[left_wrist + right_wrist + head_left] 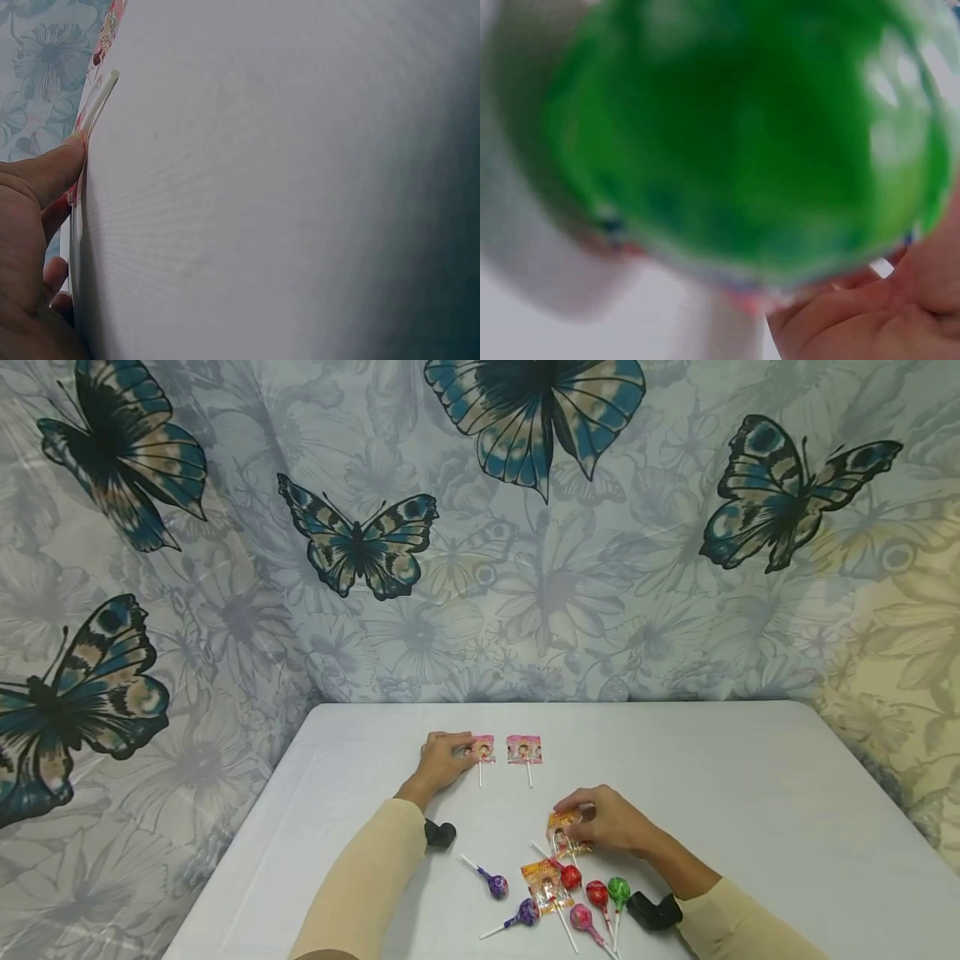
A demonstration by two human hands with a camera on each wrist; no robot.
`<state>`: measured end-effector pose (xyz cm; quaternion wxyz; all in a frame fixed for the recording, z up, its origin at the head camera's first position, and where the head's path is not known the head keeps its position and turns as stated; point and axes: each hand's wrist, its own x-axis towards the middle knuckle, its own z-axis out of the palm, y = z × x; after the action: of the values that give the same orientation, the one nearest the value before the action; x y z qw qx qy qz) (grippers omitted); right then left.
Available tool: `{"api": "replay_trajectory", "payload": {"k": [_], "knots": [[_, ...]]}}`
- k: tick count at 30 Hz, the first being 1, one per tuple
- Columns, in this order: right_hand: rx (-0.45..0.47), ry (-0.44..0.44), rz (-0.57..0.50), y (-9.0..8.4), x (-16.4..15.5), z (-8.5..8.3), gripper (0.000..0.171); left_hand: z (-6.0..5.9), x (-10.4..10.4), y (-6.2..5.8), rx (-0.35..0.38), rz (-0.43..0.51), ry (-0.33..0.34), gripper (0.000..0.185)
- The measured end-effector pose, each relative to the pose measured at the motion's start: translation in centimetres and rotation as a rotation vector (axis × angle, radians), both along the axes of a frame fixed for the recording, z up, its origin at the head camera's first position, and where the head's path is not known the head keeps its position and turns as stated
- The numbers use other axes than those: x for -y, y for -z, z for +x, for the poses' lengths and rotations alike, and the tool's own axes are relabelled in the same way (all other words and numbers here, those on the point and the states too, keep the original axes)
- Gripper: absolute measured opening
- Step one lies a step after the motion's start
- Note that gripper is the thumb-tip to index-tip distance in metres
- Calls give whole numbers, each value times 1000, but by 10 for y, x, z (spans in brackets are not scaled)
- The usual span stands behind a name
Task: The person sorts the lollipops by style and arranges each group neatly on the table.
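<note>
At the back of the table, my left hand (444, 760) pinches the left side of a pink flat-wrapped lollipop (485, 749). In the left wrist view, the thumb (64, 169) presses on this wrapper beside its white stick (101, 97). A second pink flat-wrapped lollipop (524, 749) lies just to the right. My right hand (617, 820) grips an orange flat-wrapped lollipop (558, 837) between thumb and fingers. Nearer the front lies another orange flat-wrapped lollipop (546, 883). A green ball lollipop (742, 135) fills most of the right wrist view, with the right palm (885, 315) partly behind it.
Around the front orange wrapper lie two purple ball lollipops (497, 886), two red ones (597, 893), and a pink one (581, 917). A black wrist-camera mount (654, 912) sits close beside the green one. The white table (750, 810) ends at a butterfly-patterned cloth backdrop (555, 602).
</note>
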<state>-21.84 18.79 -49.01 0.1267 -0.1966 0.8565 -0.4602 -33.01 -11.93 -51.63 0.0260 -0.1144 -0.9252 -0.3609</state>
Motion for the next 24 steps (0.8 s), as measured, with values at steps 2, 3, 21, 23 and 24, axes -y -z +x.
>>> {"api": "replay_trajectory", "payload": {"k": [2,3,21,23,24], "knots": [[17,2,-22,0,-1,-1,25,0,0,0,2,-2,-1,39],[25,3,-34,0,-2,-1,25,0,0,0,2,-3,-2,39],[91,118,-220,-12,-21,-25,33,1,0,-2,19,21,-2,38],[102,141,-234,-14,-22,-29,33,1,0,-3,19,25,-4,38],[103,153,-237,-15,-23,-31,33,1,0,-3,21,25,-4,38]]}}
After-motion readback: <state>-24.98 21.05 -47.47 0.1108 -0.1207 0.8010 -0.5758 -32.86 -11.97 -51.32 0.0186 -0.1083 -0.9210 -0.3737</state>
